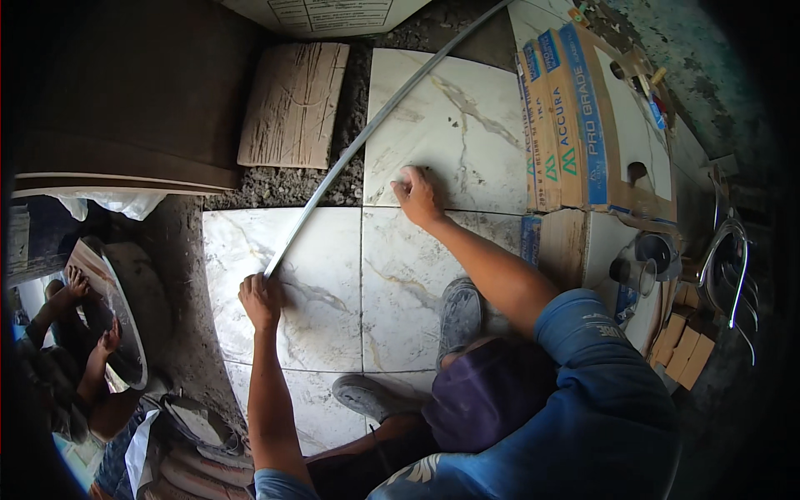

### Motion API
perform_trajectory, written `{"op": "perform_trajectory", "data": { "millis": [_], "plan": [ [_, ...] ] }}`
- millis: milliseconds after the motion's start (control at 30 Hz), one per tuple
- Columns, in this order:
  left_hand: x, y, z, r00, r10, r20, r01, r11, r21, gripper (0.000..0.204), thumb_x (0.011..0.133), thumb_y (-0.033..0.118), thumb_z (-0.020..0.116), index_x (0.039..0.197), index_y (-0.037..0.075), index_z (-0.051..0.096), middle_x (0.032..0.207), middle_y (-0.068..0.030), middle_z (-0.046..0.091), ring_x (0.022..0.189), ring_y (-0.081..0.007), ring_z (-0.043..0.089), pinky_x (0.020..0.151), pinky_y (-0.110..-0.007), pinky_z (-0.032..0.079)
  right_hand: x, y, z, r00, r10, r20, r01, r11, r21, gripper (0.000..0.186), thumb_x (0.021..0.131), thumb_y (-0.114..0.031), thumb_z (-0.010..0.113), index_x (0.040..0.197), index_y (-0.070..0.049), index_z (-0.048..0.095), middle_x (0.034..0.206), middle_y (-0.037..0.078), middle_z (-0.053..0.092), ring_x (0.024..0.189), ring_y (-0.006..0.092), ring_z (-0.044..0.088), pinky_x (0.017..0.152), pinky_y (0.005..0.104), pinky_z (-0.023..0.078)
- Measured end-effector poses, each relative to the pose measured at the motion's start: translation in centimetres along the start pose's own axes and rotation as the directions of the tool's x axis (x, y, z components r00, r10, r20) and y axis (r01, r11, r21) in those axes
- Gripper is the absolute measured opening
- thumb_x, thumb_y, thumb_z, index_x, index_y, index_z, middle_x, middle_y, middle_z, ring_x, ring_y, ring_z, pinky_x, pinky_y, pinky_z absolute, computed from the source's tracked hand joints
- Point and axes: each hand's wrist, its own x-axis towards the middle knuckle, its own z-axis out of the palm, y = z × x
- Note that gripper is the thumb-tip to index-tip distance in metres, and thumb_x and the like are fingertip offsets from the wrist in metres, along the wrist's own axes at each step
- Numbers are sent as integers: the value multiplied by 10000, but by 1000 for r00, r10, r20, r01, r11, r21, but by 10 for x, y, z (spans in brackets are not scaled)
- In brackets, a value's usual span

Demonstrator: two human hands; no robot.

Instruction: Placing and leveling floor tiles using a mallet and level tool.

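Observation:
My left hand (261,300) is closed around the near end of a long grey metal straightedge (342,163). The bar slants away to the upper right, crossing a white marbled floor tile (242,242) and a strip of rough mortar. Loosely curled, my right hand (419,198) rests at the near edge of another marbled tile (467,125), apart from the bar. Its palm side is hidden, so I cannot see whether anything is in it. Below it lies a further tile (396,292), where one of my shoes (460,317) stands.
Cardboard tile boxes (567,125) stand close on the right. A piece of brown cardboard (293,104) lies on the rough mortar bed (275,185). At far left, another person's hands (108,337) are by a round mirror-like surface (125,333). Chrome tubing (733,267) is at far right.

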Motion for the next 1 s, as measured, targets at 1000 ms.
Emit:
{"op": "perform_trajectory", "data": {
  "millis": [1000],
  "plan": [
    [3,3,-12,998,-26,49,29,996,-79,314,859,111,623,1167,71,671,925,-123,632,871,-318,559,801,-427,447,-2,-1,1,994,-110,8,110,991,-70,335,858,-238,695,1093,-57,540,890,155,630,827,347,612,707,450,497]
  ]
}}
